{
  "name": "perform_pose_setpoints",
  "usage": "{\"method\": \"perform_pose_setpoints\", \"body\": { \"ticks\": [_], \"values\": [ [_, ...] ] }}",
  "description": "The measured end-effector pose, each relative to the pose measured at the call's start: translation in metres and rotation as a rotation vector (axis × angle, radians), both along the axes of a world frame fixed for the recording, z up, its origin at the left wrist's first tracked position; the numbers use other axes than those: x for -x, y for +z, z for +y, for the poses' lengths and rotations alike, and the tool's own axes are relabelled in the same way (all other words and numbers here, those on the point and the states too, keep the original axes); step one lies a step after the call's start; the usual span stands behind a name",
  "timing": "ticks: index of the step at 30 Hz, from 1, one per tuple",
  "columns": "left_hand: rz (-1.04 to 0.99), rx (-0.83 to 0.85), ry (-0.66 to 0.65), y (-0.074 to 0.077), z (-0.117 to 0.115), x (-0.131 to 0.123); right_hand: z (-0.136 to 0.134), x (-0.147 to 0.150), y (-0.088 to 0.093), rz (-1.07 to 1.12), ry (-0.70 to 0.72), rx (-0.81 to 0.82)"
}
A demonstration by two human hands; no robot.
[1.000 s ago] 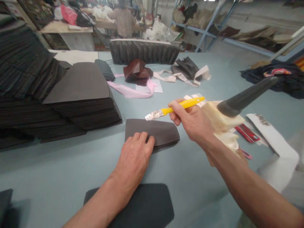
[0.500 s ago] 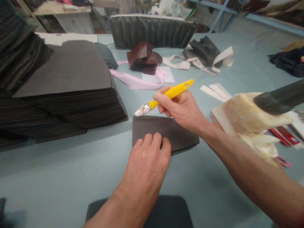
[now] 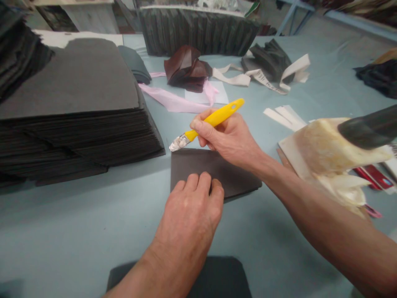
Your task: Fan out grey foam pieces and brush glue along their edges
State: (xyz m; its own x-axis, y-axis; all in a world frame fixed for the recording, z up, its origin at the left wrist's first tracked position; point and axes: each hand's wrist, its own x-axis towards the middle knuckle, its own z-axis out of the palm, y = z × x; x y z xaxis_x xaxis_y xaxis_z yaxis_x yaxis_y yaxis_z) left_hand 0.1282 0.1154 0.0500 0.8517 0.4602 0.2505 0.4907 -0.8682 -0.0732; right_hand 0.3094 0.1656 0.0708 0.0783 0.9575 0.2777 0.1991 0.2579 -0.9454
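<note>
My right hand grips a paintbrush by its yellow handle. Whitish paste coats the bristles, which are at the far left corner of a dark grey-brown rectangular panel. The panel's near right edge looks layered, like a fold or several sheets. My left hand presses on the panel's near left part with bent fingers held close together; its thumb is hidden. Under my left forearm, at the bottom of the view, lies another dark piece with rounded corners.
Tall stacks of dark sheets fill the left. At right is a paste-crusted container with a dark cylinder across it. Behind lie a pink strip, brown crumpled material, white strips and a row of dark pieces.
My right hand and the brush have shifted slightly left, bringing the bristles to the panel's far left corner. My left hand stays on the panel. The camera view has tilted a little.
</note>
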Motion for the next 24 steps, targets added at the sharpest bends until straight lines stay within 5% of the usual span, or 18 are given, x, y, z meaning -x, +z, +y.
{"method": "perform_pose_setpoints", "body": {
  "ticks": [24],
  "values": [
    [0.109, 0.141, -0.009, 0.01, 0.007, -0.004, -0.004, -0.005, -0.001, -0.026, 0.064, 0.008]
  ]
}}
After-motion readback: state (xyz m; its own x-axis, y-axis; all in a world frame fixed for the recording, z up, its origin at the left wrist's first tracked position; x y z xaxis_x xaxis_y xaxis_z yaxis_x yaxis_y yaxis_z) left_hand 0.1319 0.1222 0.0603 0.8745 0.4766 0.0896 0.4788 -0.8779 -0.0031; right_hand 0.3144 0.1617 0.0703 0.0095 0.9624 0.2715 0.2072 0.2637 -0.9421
